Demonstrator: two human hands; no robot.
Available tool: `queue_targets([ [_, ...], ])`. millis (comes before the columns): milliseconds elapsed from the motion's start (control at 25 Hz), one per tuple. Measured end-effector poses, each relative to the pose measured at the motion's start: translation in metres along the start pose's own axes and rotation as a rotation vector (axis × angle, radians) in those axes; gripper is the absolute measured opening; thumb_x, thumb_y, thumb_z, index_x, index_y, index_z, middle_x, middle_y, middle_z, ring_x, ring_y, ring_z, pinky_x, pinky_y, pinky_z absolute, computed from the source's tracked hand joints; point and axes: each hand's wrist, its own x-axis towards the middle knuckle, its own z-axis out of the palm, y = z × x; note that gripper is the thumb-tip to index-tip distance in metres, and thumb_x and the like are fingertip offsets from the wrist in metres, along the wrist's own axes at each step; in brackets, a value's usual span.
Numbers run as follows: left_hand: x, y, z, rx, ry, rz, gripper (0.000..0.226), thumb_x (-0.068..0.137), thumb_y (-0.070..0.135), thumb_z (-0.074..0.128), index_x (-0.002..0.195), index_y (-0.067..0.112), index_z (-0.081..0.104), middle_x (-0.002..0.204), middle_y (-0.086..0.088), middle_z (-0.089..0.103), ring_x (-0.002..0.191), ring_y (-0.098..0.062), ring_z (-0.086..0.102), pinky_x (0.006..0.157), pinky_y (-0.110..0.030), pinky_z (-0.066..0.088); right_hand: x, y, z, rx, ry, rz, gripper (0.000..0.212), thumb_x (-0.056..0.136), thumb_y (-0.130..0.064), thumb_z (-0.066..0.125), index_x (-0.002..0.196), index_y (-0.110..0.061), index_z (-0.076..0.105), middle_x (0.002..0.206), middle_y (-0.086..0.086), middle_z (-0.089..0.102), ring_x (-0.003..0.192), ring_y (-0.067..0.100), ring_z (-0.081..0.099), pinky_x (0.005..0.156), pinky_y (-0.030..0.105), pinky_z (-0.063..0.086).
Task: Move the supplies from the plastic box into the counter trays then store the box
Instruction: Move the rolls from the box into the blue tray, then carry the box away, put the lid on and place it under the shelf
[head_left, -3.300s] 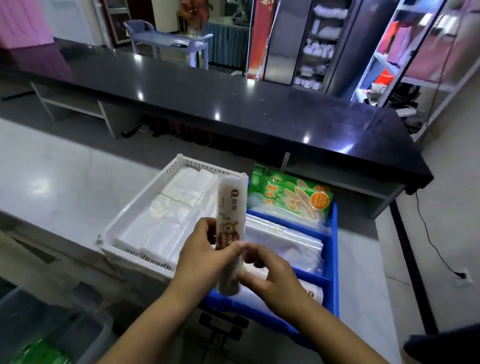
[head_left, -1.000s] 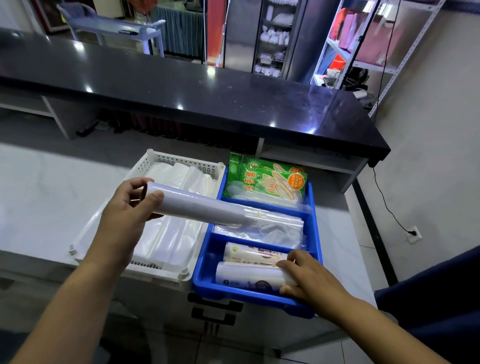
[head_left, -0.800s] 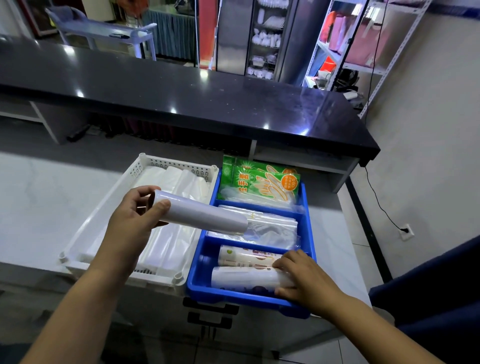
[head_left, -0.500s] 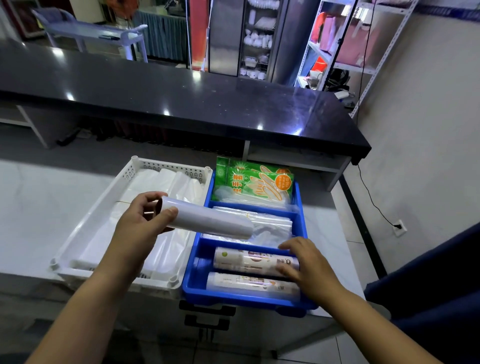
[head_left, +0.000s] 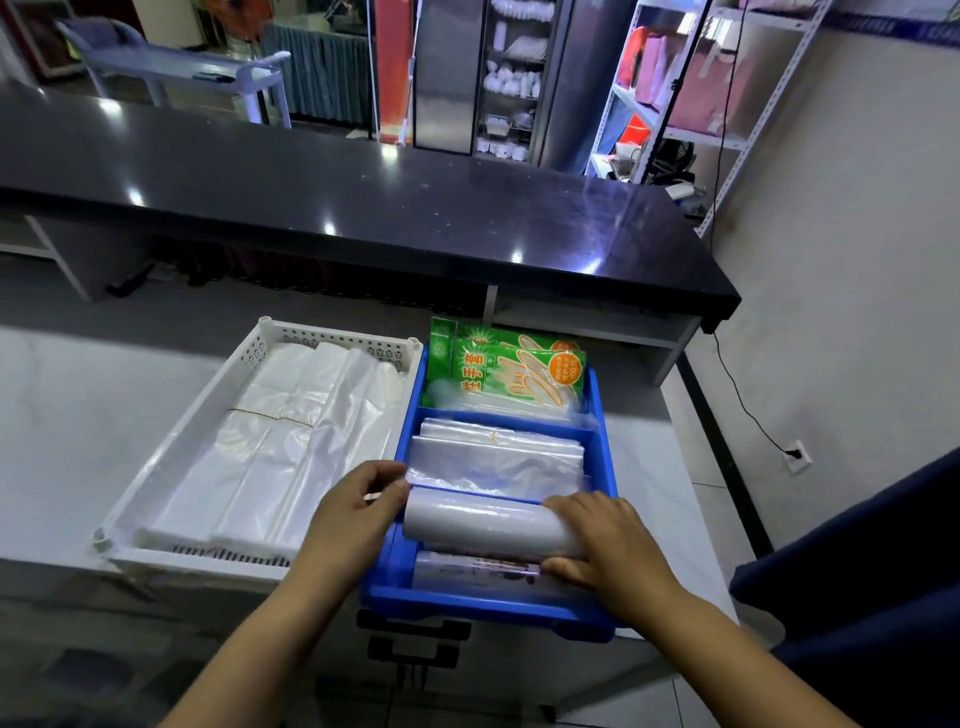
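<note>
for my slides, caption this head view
Left hand and right hand hold a roll in the blue tray beside the white tray.

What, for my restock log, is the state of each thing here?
blue tray: three compartments, all stocked
white roll: lying in its near compartment
left hand: holds roll's left end
right hand: grips roll's right end
white tray: filled with plastic bags
glove pack: leaning in far compartment

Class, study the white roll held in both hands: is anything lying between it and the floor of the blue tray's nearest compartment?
Yes. A printed roll lies in the nearest compartment of the blue tray, apparently partly under the white roll that the left hand and right hand hold by its ends.
</note>
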Motion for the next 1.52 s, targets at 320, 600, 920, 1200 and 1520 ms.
queue_targets([
  [320, 0.004, 0.003, -0.013, -0.096, 0.065, -0.073, 0.019, 0.090, 0.007, 0.050, 0.085, 0.017, 0.065, 0.086, -0.003, 0.069, 0.080, -0.020, 0.064, 0.064, -0.023, 0.047, -0.003, 0.008, 0.000, -0.044, -0.087, -0.038, 0.061, 0.074, -0.058, 0.063, 0.127, -0.032, 0.044, 0.128, -0.008, 0.054, 0.113, 0.011, 0.048, 0.098, 0.025, 0.033],
  [600, -0.015, -0.002, -0.030, -0.101, 0.263, -0.055, 0.019, 0.090, 0.011, 0.052, 0.086, 0.023, 0.067, 0.086, 0.002, 0.072, 0.079, -0.013, 0.067, 0.066, -0.024, 0.048, 0.030, 0.007, -0.028, 0.042, -0.069, -0.174, 0.043, 0.079, -0.060, 0.053, 0.115, -0.036, 0.057, 0.113, -0.016, 0.063, 0.099, 0.004, 0.056, 0.082, 0.014, 0.038],
  [920, -0.084, -0.026, -0.083, 0.061, 0.461, -0.040, 0.029, 0.087, 0.004, 0.057, 0.079, 0.030, 0.065, 0.081, 0.004, 0.070, 0.078, -0.014, 0.065, 0.071, -0.028, 0.048, 0.065, -0.072, -0.019, 0.050, -0.156, -0.580, 0.026, 0.090, -0.040, 0.048, 0.109, -0.029, 0.062, 0.102, -0.005, 0.068, 0.091, 0.017, 0.061, 0.076, 0.031, 0.046],
  [1200, -0.180, -0.059, -0.152, 0.290, 0.521, -0.076, 0.026, 0.086, 0.015, 0.062, 0.078, 0.039, 0.061, 0.085, 0.013, 0.068, 0.083, -0.009, 0.063, 0.072, -0.030, 0.050, 0.034, -0.175, 0.010, 0.066, -0.218, -0.712, 0.023, 0.091, -0.039, 0.046, 0.105, -0.030, 0.063, 0.104, -0.008, 0.067, 0.095, 0.013, 0.060, 0.077, 0.025, 0.045],
  [1520, -0.322, -0.144, -0.303, 0.668, 0.515, -0.196, 0.009, 0.086, 0.033, 0.057, 0.092, 0.033, 0.063, 0.093, 0.013, 0.069, 0.084, -0.011, 0.061, 0.068, -0.030, 0.049, -0.037, -0.338, 0.090, 0.067, -0.200, -0.595, 0.019, 0.092, -0.034, 0.051, 0.104, -0.028, 0.063, 0.104, -0.008, 0.067, 0.095, 0.012, 0.060, 0.073, 0.024, 0.045],
])
